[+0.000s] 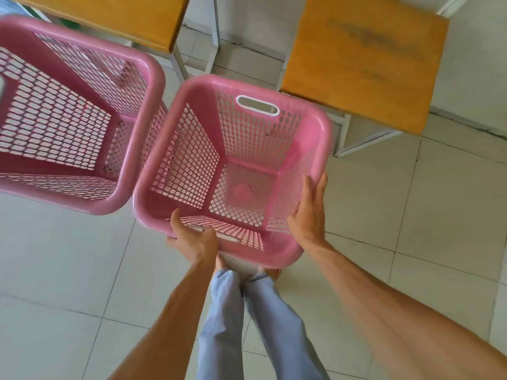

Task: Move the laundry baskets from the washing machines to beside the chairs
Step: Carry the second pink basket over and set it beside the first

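Left basket [68,119]: pink plastic, mesh walls, empty, standing on the floor [55,270] in front of the left chair [115,17]. Its right wall sits just beside, perhaps touching, the held basket; contact cannot be confirmed.

Held basket [233,171]: same pink mesh type, empty, positioned between the two chairs' front edges. Whether its base rests on the tiles or hangs just above them cannot be told.

Left hand [192,239]: grip closed over the near rim at the handle slot, thumb on top, fingers hidden beneath.

Right hand [308,209]: laid flat against the right outer wall near the rim, fingers extended, pressing rather than curling round anything.

Step in hand, as judged: setting this basket down beside its twin. Done well, it would go down level, the flat hand steadying against swing, with a slim gap kept on the left so the rims do not catch.

Obstructions: the person's feet [247,270] lie directly under the near rim; the white leg frame [345,138] of the right chair [365,58] stands close to the basket's far right corner and limits movement that way.
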### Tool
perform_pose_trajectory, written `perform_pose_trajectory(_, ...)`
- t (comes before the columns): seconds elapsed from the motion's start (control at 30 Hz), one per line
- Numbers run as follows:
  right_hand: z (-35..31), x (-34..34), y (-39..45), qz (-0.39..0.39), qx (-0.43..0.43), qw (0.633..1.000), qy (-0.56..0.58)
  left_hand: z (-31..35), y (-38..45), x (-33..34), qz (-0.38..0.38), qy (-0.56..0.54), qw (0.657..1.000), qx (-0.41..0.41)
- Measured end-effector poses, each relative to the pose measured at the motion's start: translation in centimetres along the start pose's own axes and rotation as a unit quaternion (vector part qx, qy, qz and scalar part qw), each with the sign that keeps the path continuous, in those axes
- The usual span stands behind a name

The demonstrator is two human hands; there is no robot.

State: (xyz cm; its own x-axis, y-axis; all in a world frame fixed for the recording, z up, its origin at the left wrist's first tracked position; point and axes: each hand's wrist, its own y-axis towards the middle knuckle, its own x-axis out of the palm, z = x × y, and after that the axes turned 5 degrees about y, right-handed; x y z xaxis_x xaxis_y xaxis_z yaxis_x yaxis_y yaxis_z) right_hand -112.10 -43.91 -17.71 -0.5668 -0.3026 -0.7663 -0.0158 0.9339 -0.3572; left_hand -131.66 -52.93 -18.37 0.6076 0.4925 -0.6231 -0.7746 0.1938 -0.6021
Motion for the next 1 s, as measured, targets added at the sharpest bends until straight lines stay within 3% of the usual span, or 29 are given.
perform_pose_trajectory(0.27,-0.3,2.7,2.5,-0.085,0.015,0.993,-0.084,-1.1,3.6,0.7,-0.007,0.026,0.999,-0.043)
perform_pose_trajectory(0.57,-0.6,4.0,3.3,-0.073,0.013,0.987,-0.139,-0.5,5.1,1.2,0.009,0.031,0.998,-0.056)
perform_pose_trajectory(0.87,-0.1,4.9,3.4,-0.054,0.024,0.987,-0.15,-0.7,5.1,1.1,0.004,0.068,0.997,-0.037)
perform_pose_trajectory(1.0,-0.7,3.7,3.4,-0.089,0.043,0.986,-0.136,-0.8,4.5,-0.7,-0.059,0.14,0.988,0.019)
